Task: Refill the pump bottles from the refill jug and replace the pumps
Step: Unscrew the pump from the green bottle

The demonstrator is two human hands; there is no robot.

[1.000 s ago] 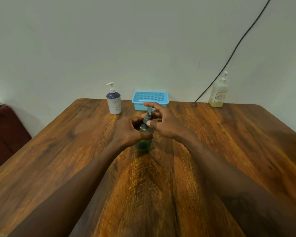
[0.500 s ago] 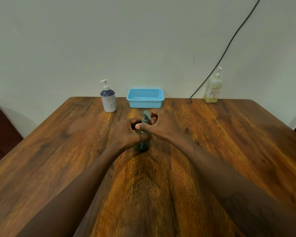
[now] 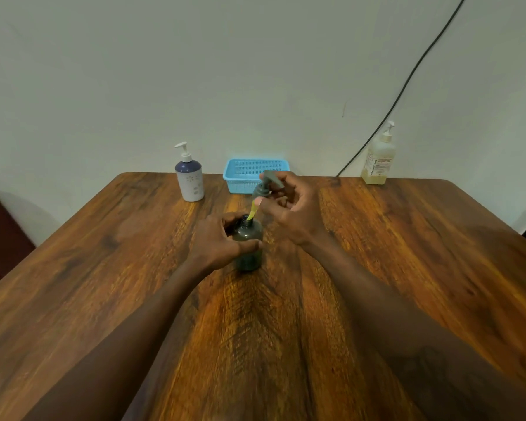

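Observation:
A small dark green bottle stands upright mid-table, its neck uncovered. My left hand wraps around its left side. My right hand holds the grey pump raised above and to the right of the neck; its yellowish dip tube still reaches down into the bottle's mouth. A white and navy pump bottle stands at the back left. A larger clear bottle of yellowish liquid with a white pump stands at the back right.
A light blue plastic basket sits at the far edge of the wooden table, just behind my right hand. A black cable runs down the wall to the table's back edge. A dark red seat is at left.
The pump was seated on the green bottle while my right hand turned it. Now my right hand has lifted it up and out, exposing the dip tube. My left hand kept its hold.

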